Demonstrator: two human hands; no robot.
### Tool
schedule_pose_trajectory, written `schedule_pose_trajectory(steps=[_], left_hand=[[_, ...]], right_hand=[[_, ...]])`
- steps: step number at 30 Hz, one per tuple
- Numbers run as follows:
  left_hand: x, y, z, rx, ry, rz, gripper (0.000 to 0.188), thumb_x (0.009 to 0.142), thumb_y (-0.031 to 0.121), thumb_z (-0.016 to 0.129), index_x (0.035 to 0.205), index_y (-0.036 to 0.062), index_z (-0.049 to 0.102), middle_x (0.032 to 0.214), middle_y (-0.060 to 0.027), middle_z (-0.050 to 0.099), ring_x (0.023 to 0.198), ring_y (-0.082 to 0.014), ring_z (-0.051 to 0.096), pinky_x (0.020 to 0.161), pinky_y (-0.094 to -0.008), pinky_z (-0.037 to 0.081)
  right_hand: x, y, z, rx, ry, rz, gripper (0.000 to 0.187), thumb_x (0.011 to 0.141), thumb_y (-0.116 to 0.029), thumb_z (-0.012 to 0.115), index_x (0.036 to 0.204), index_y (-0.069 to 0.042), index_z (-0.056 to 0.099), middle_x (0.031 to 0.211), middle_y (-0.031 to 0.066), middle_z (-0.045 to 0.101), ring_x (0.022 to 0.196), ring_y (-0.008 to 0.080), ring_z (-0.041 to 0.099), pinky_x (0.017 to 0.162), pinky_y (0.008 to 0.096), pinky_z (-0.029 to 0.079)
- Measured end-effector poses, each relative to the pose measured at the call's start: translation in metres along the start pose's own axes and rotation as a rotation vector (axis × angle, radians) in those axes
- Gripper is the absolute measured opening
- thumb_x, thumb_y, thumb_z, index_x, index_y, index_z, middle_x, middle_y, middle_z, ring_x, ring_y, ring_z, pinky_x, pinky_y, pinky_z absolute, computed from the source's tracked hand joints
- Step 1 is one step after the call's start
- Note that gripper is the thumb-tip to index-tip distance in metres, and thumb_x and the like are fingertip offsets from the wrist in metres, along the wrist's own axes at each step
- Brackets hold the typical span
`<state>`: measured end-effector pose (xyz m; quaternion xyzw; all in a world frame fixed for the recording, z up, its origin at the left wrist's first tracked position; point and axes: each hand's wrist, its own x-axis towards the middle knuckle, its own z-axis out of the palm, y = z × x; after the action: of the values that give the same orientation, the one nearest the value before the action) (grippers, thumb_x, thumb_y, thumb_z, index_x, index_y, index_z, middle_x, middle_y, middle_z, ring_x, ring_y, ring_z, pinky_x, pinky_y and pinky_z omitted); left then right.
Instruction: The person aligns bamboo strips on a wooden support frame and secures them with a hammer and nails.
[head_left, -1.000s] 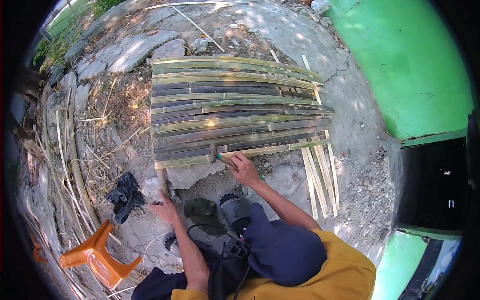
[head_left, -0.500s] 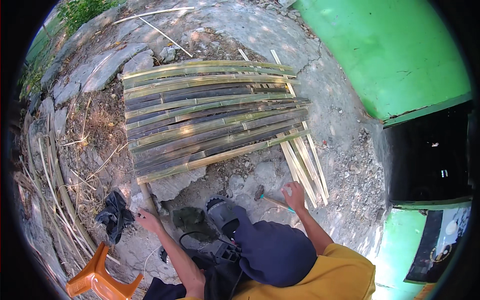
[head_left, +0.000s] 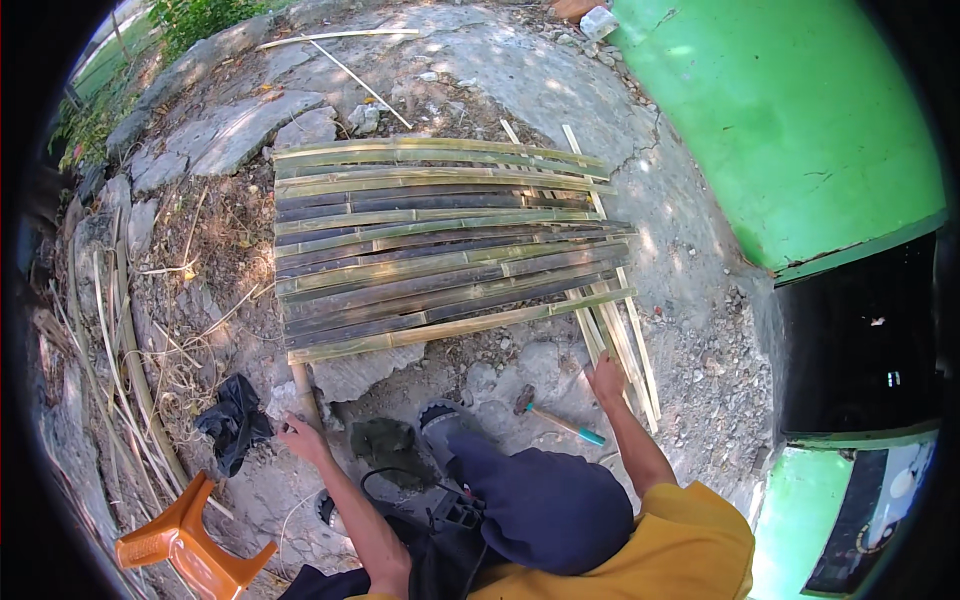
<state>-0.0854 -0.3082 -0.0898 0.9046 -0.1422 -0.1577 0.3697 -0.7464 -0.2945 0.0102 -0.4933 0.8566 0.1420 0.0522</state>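
Note:
A row of flat split-bamboo slats (head_left: 450,262), some green-yellow and some dark, lies side by side across the ground. Beneath their right ends run several pale thin bamboo strips (head_left: 640,375), which stick out toward me. Over the near part of these strips is my right hand (head_left: 606,382), its fingers stretched out and touching or just above them. A hammer (head_left: 562,424) with a teal-ended handle lies on the ground left of that hand. My left hand (head_left: 304,440) is by the near end of a round pole (head_left: 304,392), fingers apart, with nothing visible in them.
An orange plastic stool (head_left: 190,540) lies tipped at lower left, near a black plastic bag (head_left: 234,424). Long bamboo strips (head_left: 130,370) lie along the left. Broken concrete slabs (head_left: 235,130) edge the far left; a green wall (head_left: 760,120) stands at right.
My right hand has moved forward, away from the hammer, onto the pale strips; the hammer's handle now shows fully. My left hand stays near the pole. The whole view has shifted slightly.

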Motion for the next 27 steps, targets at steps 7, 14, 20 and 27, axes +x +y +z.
schedule_pose_trajectory(steps=[7, 14, 20, 27], left_hand=[[0.007, -0.005, -0.004, 0.030, 0.071, 0.004, 0.068, 0.102, 0.053, 0.058, 0.131, -0.0078, 0.049, 0.121, -0.0321, 0.061, 0.111, -0.0446, 0.061, 0.095, -0.0536, 0.047], [-0.012, 0.076, -0.008, 0.018, 0.199, 0.176, 0.057, 0.101, 0.042, 0.064, 0.130, -0.0056, 0.051, 0.129, -0.0269, 0.055, 0.120, -0.0431, 0.048, 0.105, -0.0509, 0.038], [-0.059, 0.204, -0.018, -0.393, -0.595, 0.413, 0.051, 0.095, 0.024, 0.076, 0.138, 0.0060, 0.055, 0.136, -0.0137, 0.059, 0.118, -0.0272, 0.057, 0.094, -0.0430, 0.049], [-0.124, 0.240, -0.010, -0.741, -1.184, 0.370, 0.093, 0.092, 0.028, 0.081, 0.166, 0.0168, 0.026, 0.157, -0.0153, 0.047, 0.136, -0.0293, 0.053, 0.107, -0.0441, 0.049]], right_hand=[[-0.134, 0.086, 0.044, -0.028, -0.092, 0.009, 0.051, 0.091, -0.022, 0.073, 0.130, -0.003, 0.046, 0.118, 0.0203, 0.063, 0.108, 0.0383, 0.066, 0.090, 0.0506, 0.055], [-0.343, 0.407, 0.059, 0.040, 0.064, 1.227, 0.010, 0.074, -0.015, 0.081, 0.072, -0.004, 0.081, 0.069, 0.0184, 0.073, 0.065, 0.0323, 0.075, 0.068, 0.0435, 0.062], [-0.338, 0.418, -0.037, 0.188, 0.199, 0.473, 0.028, 0.076, 0.000, 0.056, 0.053, -0.003, 0.071, 0.053, 0.0122, 0.066, 0.052, 0.0254, 0.067, 0.051, 0.0397, 0.053], [-0.135, 0.299, -0.050, 0.798, -0.214, 0.051, 0.026, 0.069, 0.011, 0.042, 0.060, 0.000, 0.063, 0.055, 0.0110, 0.064, 0.053, 0.0207, 0.064, 0.052, 0.0339, 0.051]])
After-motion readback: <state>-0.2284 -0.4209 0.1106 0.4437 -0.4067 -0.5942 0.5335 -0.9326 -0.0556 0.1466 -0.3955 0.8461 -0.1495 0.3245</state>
